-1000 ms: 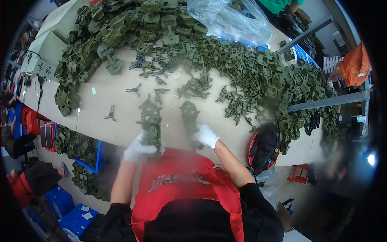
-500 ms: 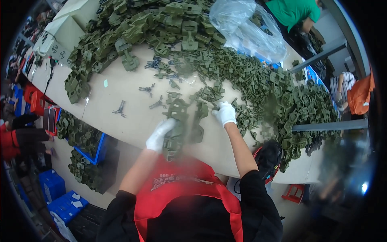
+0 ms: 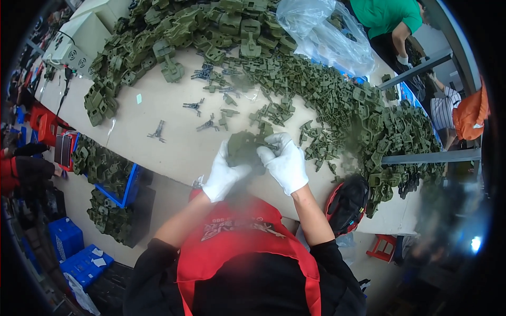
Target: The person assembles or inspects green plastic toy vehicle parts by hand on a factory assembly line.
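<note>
Close to the table's near edge, my gloved left hand (image 3: 225, 173) is closed round a dark green molded plastic part (image 3: 242, 149). My gloved right hand (image 3: 287, 164) meets it from the other side, fingers pinched on a small green piece pressed against the part; the fingers hide most of that piece. Just beyond my hands are loose small green pieces (image 3: 274, 112). Several grey forked pieces (image 3: 194, 106) lie farther left on the pale tabletop (image 3: 153, 108).
Large green parts (image 3: 179, 34) are heaped at the far left. Small green pieces (image 3: 316, 87) spread right, below a clear plastic bag (image 3: 324, 31). A metal bar (image 3: 432, 159) crosses the right side. A black-and-red bag (image 3: 348, 203) sits by my right elbow. A person in green (image 3: 385, 18) works beyond.
My right hand has come left from the small pieces to the green part. My left hand has raised and turned that part, and both hands now meet at it.
</note>
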The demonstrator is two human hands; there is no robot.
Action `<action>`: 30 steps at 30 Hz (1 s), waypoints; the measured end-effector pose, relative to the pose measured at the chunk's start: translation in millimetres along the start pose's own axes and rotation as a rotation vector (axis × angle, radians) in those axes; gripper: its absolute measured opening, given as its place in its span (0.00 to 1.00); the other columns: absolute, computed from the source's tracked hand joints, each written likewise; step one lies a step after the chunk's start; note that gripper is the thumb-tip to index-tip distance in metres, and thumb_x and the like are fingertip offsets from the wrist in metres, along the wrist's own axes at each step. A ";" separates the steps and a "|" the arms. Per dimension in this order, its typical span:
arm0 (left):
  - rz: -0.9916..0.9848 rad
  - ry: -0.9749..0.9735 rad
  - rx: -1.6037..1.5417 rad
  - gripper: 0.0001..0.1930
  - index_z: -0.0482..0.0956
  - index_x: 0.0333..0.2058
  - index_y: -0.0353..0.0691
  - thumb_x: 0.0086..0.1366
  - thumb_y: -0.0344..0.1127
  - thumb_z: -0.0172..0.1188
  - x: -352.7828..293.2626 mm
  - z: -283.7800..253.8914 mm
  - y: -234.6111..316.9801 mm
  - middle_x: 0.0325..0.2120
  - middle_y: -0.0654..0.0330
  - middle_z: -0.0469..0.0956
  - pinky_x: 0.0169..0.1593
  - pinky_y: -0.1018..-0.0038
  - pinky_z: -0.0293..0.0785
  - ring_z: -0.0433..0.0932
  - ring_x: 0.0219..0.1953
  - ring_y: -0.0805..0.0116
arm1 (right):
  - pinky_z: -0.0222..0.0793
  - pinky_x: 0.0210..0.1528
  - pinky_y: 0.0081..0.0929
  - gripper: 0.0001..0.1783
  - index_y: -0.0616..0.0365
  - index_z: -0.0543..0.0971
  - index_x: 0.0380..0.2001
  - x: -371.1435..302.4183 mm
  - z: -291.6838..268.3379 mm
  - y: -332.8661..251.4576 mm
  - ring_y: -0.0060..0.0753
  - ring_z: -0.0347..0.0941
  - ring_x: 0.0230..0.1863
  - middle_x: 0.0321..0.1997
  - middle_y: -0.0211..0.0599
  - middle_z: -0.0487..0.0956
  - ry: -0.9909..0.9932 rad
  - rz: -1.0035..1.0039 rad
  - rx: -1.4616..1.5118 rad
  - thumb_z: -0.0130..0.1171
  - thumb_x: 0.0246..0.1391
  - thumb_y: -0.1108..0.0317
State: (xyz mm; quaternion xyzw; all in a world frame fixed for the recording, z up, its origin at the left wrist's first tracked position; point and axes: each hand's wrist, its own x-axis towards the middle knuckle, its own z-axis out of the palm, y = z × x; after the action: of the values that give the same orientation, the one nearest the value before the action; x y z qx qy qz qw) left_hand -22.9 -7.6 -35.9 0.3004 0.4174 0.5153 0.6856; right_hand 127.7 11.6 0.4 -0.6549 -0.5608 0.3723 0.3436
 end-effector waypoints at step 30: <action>-0.511 -0.072 -0.221 0.23 0.73 0.51 0.33 0.56 0.36 0.58 2.5 -27.7 -8.2 0.39 0.54 0.79 0.41 0.70 0.76 0.78 0.35 0.64 | 0.74 0.42 0.38 0.26 0.58 0.78 0.45 73.1 -10.0 172.1 0.45 0.79 0.40 0.40 0.48 0.80 0.399 0.260 -0.614 0.67 0.46 0.53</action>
State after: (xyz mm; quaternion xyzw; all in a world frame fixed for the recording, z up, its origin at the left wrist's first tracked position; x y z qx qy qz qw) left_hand -43.3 -8.1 -56.6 0.1265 0.3964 0.3570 0.8363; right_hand 225.6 60.5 -151.6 -0.8525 -0.4805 0.0929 0.1838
